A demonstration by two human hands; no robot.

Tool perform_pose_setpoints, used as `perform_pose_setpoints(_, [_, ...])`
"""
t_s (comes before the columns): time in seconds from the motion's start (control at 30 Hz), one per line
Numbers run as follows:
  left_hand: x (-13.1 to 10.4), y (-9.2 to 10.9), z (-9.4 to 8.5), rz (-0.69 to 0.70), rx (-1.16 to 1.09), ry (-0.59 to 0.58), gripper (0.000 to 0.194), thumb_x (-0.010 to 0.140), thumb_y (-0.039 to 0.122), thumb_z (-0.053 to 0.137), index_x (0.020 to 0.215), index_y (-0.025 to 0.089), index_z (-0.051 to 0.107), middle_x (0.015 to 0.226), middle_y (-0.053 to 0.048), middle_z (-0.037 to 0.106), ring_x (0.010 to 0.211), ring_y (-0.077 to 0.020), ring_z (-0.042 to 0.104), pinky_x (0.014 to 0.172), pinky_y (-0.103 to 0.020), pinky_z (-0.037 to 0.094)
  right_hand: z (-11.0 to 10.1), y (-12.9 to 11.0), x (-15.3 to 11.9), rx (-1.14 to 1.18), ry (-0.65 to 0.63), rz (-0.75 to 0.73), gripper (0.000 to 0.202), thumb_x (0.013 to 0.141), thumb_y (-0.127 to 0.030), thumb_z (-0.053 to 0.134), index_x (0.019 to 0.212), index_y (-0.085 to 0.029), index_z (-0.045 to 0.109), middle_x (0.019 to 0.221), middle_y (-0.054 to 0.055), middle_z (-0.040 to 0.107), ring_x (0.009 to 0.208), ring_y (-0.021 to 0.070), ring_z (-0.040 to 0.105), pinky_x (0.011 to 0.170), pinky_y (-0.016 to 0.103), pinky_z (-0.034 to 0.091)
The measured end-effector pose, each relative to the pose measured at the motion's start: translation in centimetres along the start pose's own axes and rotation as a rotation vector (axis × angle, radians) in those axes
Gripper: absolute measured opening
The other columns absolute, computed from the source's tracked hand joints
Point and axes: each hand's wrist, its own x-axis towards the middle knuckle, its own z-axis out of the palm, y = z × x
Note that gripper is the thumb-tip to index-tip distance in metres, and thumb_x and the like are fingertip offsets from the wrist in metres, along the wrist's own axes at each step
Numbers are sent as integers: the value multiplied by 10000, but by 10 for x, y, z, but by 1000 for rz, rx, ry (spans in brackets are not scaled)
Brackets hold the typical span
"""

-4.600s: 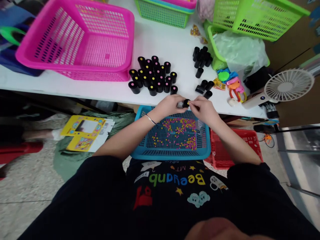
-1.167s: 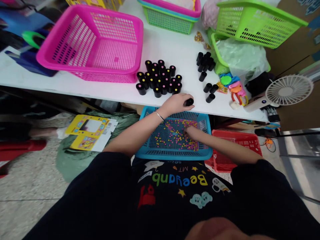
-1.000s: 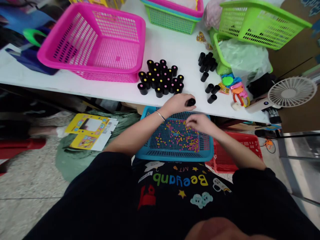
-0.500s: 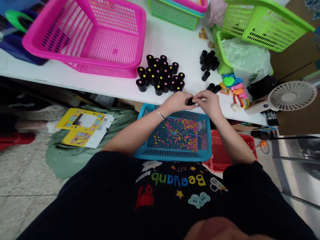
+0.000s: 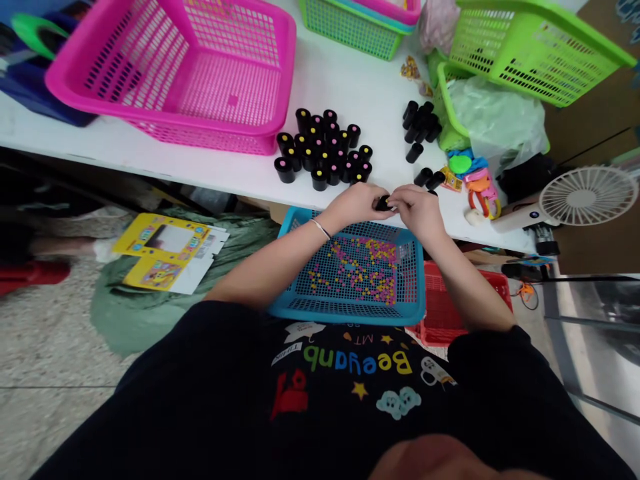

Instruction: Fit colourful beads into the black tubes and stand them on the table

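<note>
My left hand (image 5: 361,203) is closed around a small black cylinder (image 5: 384,203) at the table's front edge. A speck of yellow shows on its end. The fingertips of my right hand (image 5: 415,208) are pinched together against that end; whatever they hold is too small to make out. Below my wrists is a blue basket (image 5: 286,308) with many small pink and yellow pieces (image 5: 381,272) scattered inside. Ahead on the table stands a cluster of black cylinders (image 5: 320,179), upright, with pink or yellow dots on their tops. More black cylinders (image 5: 414,153) lie to the right.
A large pink basket (image 5: 200,121) stands at the left of the white table (image 5: 345,77). Green baskets (image 5: 530,50), a plastic bag (image 5: 500,117), colourful trinkets (image 5: 480,183) and a fan (image 5: 587,197) are on the right. A red crate (image 5: 440,317) sits below.
The view has shifted slightly. My hands stay together at the black cylinder, with the right fingertips still at its end.
</note>
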Motion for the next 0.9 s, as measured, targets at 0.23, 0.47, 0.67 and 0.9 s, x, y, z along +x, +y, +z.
perform_pose_setpoints(0.23, [-1, 0, 1, 15, 43, 12, 218, 884, 307, 763, 741, 171, 670, 650, 18, 605, 626, -124, 533, 630, -269, 349, 11, 2, -23, -77, 58, -36, 320, 1018, -143, 487, 1057, -215, 796, 1165, 100, 795, 1137, 245, 757, 1066, 468, 619])
perform_pose_setpoints(0.47, [-2, 0, 3, 31, 67, 31, 200, 901, 283, 747, 750, 173, 674, 660, 19, 608, 634, -126, 540, 646, -269, 372, 27, 9, -28, -112, 106, -72, 359, 993, -109, 453, 1099, -176, 789, 1229, 151, 786, 1186, 289, 752, 1095, 519, 610])
perform_pose_setpoints(0.67, [-2, 4, 1, -8, 86, 17, 225, 891, 304, 774, 741, 176, 667, 660, 12, 619, 627, -130, 546, 641, -273, 373, 14, -6, -18, 274, 154, 295, 185, 985, -282, 637, 1009, -220, 809, 1052, 81, 788, 962, 227, 751, 804, 388, 662])
perform_pose_setpoints(0.9, [-3, 4, 0, -14, 98, -1, 294, 909, 388, 778, 742, 184, 648, 647, 26, 582, 632, -131, 535, 633, -277, 352, 5, -10, -2, 877, 56, 831, 270, 796, -269, 903, 1037, -167, 840, 757, 17, 699, 644, 101, 612, 486, 195, 459])
